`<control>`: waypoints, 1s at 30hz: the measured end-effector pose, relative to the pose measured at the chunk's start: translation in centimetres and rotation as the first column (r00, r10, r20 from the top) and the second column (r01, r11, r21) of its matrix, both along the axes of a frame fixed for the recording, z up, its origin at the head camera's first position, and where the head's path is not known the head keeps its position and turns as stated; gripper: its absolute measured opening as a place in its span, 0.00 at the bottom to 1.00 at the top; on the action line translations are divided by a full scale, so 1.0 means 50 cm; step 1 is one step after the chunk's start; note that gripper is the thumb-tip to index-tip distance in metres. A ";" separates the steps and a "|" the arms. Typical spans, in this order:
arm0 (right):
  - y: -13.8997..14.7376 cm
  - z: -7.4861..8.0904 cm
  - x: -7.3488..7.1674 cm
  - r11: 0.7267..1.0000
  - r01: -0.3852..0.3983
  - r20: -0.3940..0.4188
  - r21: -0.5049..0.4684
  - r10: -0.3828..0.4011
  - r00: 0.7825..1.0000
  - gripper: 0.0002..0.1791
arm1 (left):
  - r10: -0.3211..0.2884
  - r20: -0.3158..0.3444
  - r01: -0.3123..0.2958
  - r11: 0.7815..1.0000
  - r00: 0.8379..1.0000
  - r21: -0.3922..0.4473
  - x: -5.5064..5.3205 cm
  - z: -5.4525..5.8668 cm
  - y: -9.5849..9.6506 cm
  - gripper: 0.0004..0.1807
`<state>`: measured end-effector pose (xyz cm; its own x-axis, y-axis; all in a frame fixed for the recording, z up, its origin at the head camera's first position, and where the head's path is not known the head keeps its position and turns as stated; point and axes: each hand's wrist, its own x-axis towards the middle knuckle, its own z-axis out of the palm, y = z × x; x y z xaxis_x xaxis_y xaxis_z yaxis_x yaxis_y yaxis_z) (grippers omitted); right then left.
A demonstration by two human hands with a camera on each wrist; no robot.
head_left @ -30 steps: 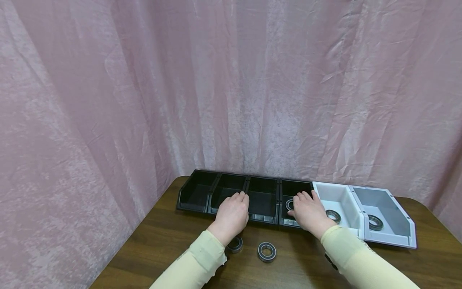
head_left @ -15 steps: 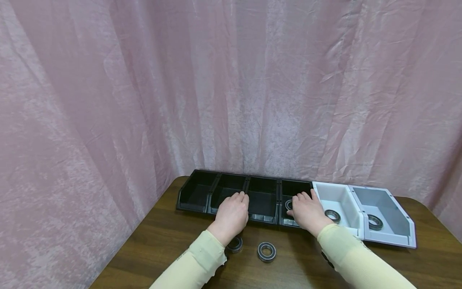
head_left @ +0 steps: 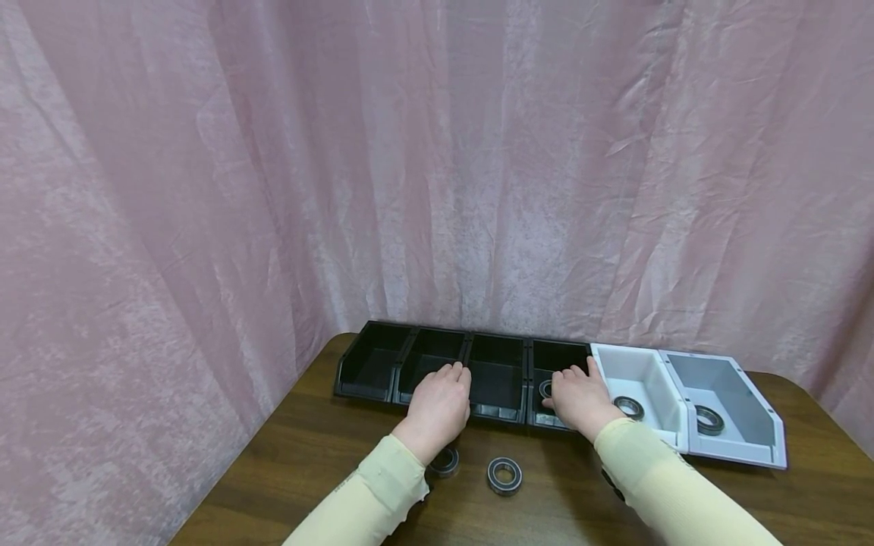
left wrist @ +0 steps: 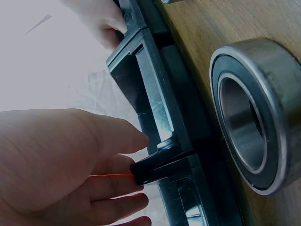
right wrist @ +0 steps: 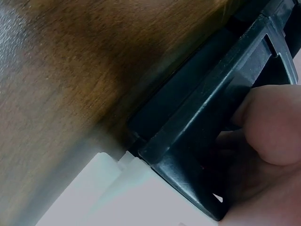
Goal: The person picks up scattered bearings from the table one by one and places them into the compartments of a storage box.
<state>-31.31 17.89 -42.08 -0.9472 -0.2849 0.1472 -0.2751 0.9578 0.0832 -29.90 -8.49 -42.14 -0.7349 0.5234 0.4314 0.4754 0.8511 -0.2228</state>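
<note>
Six open-fronted plastic bins (head_left: 497,368) stand in a row on a brown wood-grain table (head_left: 478,523): four black, then one white, then one light grey at the right end. The person's left hand (head_left: 439,402) lies over the black plastic divider (head_left: 467,347) between the second and third black bins from the left. Its fingers are fairly straight and loosely apart from the thumb, with fingertips at the divider; it has hold of no bearing. The right hand (head_left: 579,398) reaches into the rightmost black bin (head_left: 560,352), fingers extended and spread. A round steel ring bearing with a dark seal (head_left: 542,389) shows in that bin, right beside the thumb and index finger; whether they touch or hold it cannot be told, as the hand covers part of it.

A second ring bearing (head_left: 628,418) lies near the front of the white bin (head_left: 624,362), and a third ring bearing (head_left: 710,432) is in the light grey bin (head_left: 713,373). Two more sit on the table before the black bins: one bearing (head_left: 444,473) partly hidden by the left wrist, the other bearing (head_left: 504,491) fully visible, between the arms.
</note>
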 end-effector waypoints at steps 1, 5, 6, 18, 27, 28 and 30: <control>-0.001 0.000 0.000 1.000 0.003 0.004 -0.002 -0.003 1.000 0.24 | -0.002 -0.002 0.002 1.000 1.000 0.001 0.001 0.000 0.000 0.25; -0.003 0.003 -0.002 1.000 0.016 0.031 0.005 -0.016 0.999 0.25 | -0.001 -0.012 0.001 1.000 1.000 -0.003 0.001 -0.001 -0.001 0.24; -0.004 0.004 -0.003 1.000 0.018 0.039 0.009 -0.019 0.999 0.25 | 0.000 -0.013 0.000 1.000 1.000 -0.003 0.001 -0.002 -0.001 0.24; -0.007 0.007 -0.011 0.999 0.045 0.098 0.014 -0.046 0.994 0.23 | 0.000 -0.013 0.000 1.000 1.000 -0.009 0.001 0.000 -0.001 0.24; -0.009 0.011 -0.019 0.998 0.055 0.159 0.037 -0.060 0.985 0.21 | 0.004 0.011 -0.004 1.000 1.000 -0.004 0.001 0.001 -0.001 0.25; -0.008 0.011 -0.019 0.998 0.057 0.164 0.036 -0.062 0.985 0.20 | 0.002 0.010 -0.002 1.000 1.000 -0.002 0.000 0.001 -0.001 0.25; -0.009 0.015 -0.019 0.998 0.062 0.171 0.032 -0.067 0.983 0.18 | 0.001 0.010 -0.001 1.000 1.000 -0.003 0.000 0.002 0.000 0.25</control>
